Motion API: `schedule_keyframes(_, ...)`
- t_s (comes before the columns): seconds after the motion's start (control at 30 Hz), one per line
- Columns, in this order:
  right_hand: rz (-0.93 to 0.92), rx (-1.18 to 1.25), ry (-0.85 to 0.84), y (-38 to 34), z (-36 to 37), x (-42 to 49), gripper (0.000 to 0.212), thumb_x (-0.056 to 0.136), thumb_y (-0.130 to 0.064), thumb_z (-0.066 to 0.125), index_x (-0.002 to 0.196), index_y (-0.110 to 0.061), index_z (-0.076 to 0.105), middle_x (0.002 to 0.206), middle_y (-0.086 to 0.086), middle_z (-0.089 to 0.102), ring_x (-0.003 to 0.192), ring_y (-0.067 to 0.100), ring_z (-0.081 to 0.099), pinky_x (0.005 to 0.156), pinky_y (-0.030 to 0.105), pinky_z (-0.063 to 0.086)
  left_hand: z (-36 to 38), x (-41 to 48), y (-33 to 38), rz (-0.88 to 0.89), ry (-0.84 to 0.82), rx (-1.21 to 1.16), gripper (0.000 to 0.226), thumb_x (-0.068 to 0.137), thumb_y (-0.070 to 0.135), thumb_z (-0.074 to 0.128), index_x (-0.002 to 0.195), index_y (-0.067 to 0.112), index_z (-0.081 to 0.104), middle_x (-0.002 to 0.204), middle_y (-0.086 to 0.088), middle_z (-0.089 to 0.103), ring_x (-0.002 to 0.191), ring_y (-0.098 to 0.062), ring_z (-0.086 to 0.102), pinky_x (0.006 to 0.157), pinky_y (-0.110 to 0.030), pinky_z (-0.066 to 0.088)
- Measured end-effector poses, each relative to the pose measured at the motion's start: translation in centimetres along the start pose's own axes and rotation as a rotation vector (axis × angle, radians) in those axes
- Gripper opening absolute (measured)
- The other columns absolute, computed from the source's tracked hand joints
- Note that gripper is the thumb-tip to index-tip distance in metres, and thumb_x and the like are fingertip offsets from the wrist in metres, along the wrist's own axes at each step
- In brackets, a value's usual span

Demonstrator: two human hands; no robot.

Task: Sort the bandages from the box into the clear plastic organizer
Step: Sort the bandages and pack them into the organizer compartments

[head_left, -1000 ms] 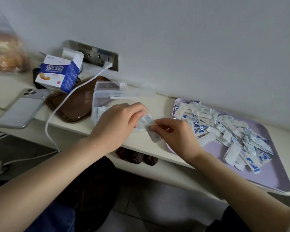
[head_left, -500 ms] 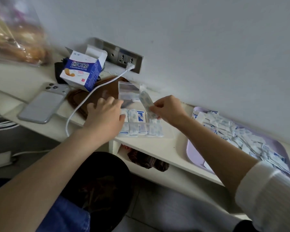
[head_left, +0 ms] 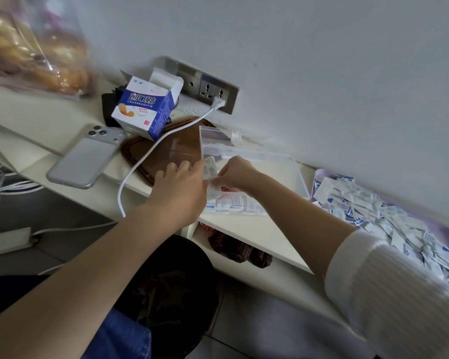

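The clear plastic organizer (head_left: 283, 161) sits lid up near the front edge of the white shelf (head_left: 244, 226), between a brown oval tray (head_left: 140, 154) and a lilac tray (head_left: 443, 228) heaped with loose wrapped bandages (head_left: 368, 206). Its back part is bare. The right hand (head_left: 235, 174) pinches one blue-and-white wrapped bandage (head_left: 210, 169) at the organizer's left end, lower than half a second ago. The left hand (head_left: 179, 187) lies flat beside it with its fingers straight, now closer.

White shelf (head_left: 49, 112) carries a phone (head_left: 86, 158), brown tray (head_left: 171, 149), clear organizer (head_left: 300, 174), purple tray (head_left: 447, 233) and bagged bread (head_left: 36, 47).
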State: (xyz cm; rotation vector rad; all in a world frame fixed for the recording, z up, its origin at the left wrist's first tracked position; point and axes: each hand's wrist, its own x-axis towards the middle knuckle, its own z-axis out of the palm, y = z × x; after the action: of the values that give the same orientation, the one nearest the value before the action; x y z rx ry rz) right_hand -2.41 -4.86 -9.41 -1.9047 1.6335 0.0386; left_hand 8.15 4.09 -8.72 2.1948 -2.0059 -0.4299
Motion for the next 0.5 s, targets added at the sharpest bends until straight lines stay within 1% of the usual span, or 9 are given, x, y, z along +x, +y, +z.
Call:
schedule_keyframes(0.03, -0.013, -0.059, -0.002, -0.1, 0.1, 0.0, 0.039, 0.086, -0.022, 0.062, 0.058, -0.01, 0.037, 0.058, 0.004, 0.036, 0.049, 0.014, 0.031, 0.046, 0.02, 0.027, 0.0, 0.0, 0.0, 0.001, 0.001, -0.003, 0.047, 0.101, 0.026, 0.031, 0.146, 0.022, 0.017, 0.138, -0.009, 0.039, 0.125, -0.029, 0.034, 0.1, -0.041, 0.029)
schedule_keyframes(0.07, -0.027, -0.111, -0.003, -0.2, 0.2, 0.0, 0.043, 0.088, -0.022, 0.059, 0.056, -0.012, 0.032, 0.057, 0.002, 0.031, 0.049, 0.013, 0.028, 0.045, 0.02, 0.024, 0.0, 0.0, 0.0, 0.003, 0.001, -0.008, 0.047, 0.101, 0.026, 0.031, 0.146, 0.022, 0.018, 0.138, -0.009, 0.039, 0.125, -0.029, 0.034, 0.1, -0.041, 0.028)
schedule_keyframes(0.1, -0.04, -0.158, 0.003, -0.3, 0.2, 0.0, 0.044, 0.089, -0.021, 0.057, 0.056, -0.013, 0.03, 0.057, 0.001, 0.031, 0.049, 0.012, 0.028, 0.045, 0.02, 0.024, 0.0, 0.0, 0.0, 0.005, 0.0, -0.014, 0.047, 0.1, 0.027, 0.031, 0.145, 0.021, 0.018, 0.138, -0.009, 0.039, 0.125, -0.029, 0.033, 0.1, -0.041, 0.028)
schedule_keyframes(0.23, -0.054, -0.198, 0.07, -0.4, 0.3, 0.7, 0.032, 0.085, -0.013, 0.062, 0.061, -0.015, 0.042, 0.064, -0.002, 0.043, 0.052, 0.009, 0.037, 0.045, 0.016, 0.027, -0.1, 0.0, 0.1, 0.006, 0.001, -0.016, 0.047, 0.101, 0.027, 0.031, 0.145, 0.02, 0.018, 0.139, -0.009, 0.038, 0.126, -0.028, 0.033, 0.101, -0.041, 0.028)
schedule_keyframes(0.3, -0.048, -0.221, 0.084, -0.6, 0.5, 0.9, 0.034, 0.084, -0.014, 0.064, 0.058, -0.013, 0.042, 0.061, -0.001, 0.042, 0.051, 0.01, 0.039, 0.046, 0.016, 0.028, -0.1, 0.0, 0.1, 0.007, 0.004, 0.003, 0.05, 0.1, 0.025, 0.034, 0.146, 0.02, 0.016, 0.141, -0.009, 0.037, 0.127, -0.028, 0.032, 0.102, -0.04, 0.028)
schedule_keyframes(0.4, -0.05, -0.264, 0.081, -0.8, 1.0, 1.1, 0.035, 0.087, -0.015, 0.06, 0.058, -0.012, 0.041, 0.059, -0.001, 0.039, 0.051, 0.01, 0.037, 0.046, 0.016, 0.029, -0.1, 0.0, 0.1, 0.008, 0.003, 0.012, 0.051, 0.1, 0.025, 0.034, 0.147, 0.02, 0.014, 0.141, -0.009, 0.035, 0.128, -0.029, 0.031, 0.103, -0.04, 0.027)
schedule_keyframes(0.47, -0.067, -0.262, 0.082, -0.6, 0.9, 1.3, 0.026, 0.089, -0.014, 0.057, 0.064, -0.01, 0.048, 0.062, -0.001, 0.045, 0.054, 0.01, 0.043, 0.048, 0.015, 0.034, 0.0, 0.0, 0.1, 0.009, 0.004, 0.012, 0.049, 0.101, 0.027, 0.031, 0.147, 0.021, 0.014, 0.141, -0.009, 0.036, 0.128, -0.028, 0.031, 0.103, -0.04, 0.027)
schedule_keyframes(0.5, -0.084, -0.273, 0.081, -0.4, 0.8, 1.3, 0.022, 0.089, -0.013, 0.055, 0.068, -0.008, 0.053, 0.066, 0.0, 0.051, 0.059, 0.011, 0.049, 0.052, 0.016, 0.037, 0.0, 0.0, 0.1, 0.008, 0.004, 0.013, 0.048, 0.101, 0.028, 0.03, 0.147, 0.021, 0.014, 0.141, -0.009, 0.036, 0.128, -0.028, 0.031, 0.103, -0.04, 0.027)
